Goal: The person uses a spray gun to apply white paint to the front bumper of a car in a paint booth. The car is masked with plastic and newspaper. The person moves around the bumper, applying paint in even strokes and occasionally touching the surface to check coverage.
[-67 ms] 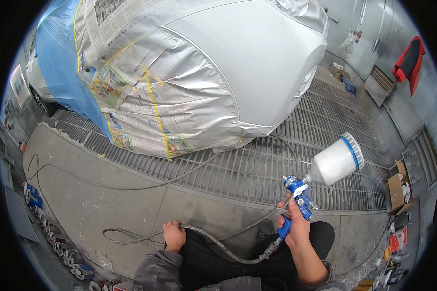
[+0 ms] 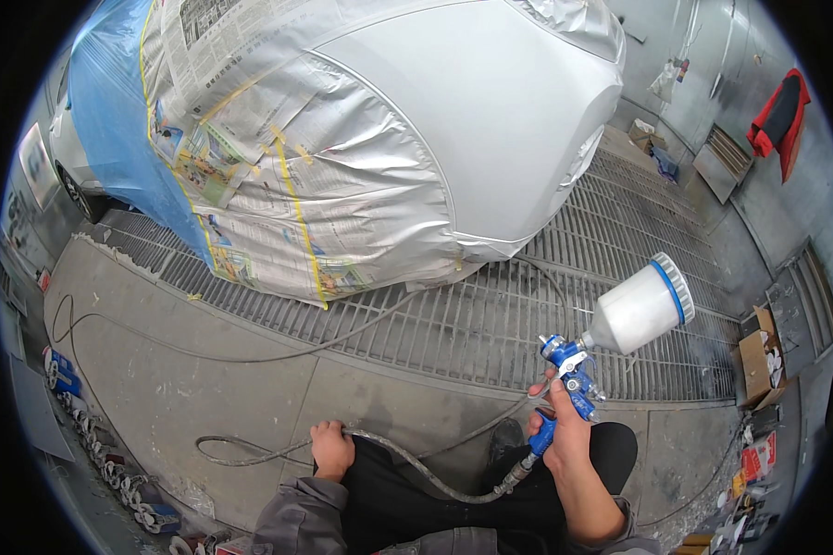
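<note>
My right hand (image 2: 565, 430) is wrapped round the blue handle of a spray gun (image 2: 578, 375), fingers by its trigger. A white paint cup (image 2: 639, 310) with a blue ring sits tilted on top of the gun. From the handle's lower end a grey air hose (image 2: 407, 455) runs across my lap to my left hand (image 2: 332, 450). That hand is closed round the hose at my left knee; its palm side is hidden. Ahead stands a car with a silver-white rear panel (image 2: 491, 120). Masking newspaper (image 2: 361, 176) with yellow tape and blue plastic film (image 2: 111, 139) cover its side.
A floor grating (image 2: 620, 222) lies under and beside the car. The hose (image 2: 278, 356) trails over the concrete to the left. Cardboard box (image 2: 759, 361) and assorted containers stand along the right wall, where a red garment (image 2: 780, 125) hangs. Several cans and cups (image 2: 111, 462) line the left.
</note>
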`<state>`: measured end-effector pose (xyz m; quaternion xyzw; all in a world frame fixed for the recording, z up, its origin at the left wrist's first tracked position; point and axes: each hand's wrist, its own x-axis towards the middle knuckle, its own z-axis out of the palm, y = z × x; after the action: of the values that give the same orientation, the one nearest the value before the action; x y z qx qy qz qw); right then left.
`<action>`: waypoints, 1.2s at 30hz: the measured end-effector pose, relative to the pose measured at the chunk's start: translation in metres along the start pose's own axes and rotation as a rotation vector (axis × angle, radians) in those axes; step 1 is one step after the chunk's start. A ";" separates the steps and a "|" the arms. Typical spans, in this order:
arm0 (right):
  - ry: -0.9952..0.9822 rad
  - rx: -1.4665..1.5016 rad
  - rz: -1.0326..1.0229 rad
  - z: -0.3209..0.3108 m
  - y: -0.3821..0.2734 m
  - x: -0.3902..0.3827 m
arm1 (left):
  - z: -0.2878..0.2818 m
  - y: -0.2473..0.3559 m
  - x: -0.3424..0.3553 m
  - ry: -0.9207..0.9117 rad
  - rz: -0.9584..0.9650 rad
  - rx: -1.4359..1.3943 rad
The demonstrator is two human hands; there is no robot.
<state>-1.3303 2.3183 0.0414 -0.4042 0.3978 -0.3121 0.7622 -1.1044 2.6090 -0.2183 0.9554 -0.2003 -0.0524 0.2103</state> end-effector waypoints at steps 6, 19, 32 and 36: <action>-0.021 -0.015 -0.035 0.002 0.000 -0.001 | 0.002 -0.004 0.001 0.013 0.013 0.006; -0.019 0.005 -0.039 0.002 -0.001 -0.002 | 0.001 -0.001 0.001 0.000 0.003 0.016; -0.055 -0.007 -0.084 0.002 -0.001 -0.004 | 0.004 -0.003 0.003 0.012 0.005 0.008; -0.053 -0.031 -0.114 0.003 -0.001 -0.004 | 0.003 -0.002 0.002 0.012 -0.011 -0.003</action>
<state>-1.3301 2.3218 0.0450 -0.4458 0.3587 -0.3380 0.7472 -1.1022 2.6081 -0.2221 0.9565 -0.1938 -0.0482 0.2128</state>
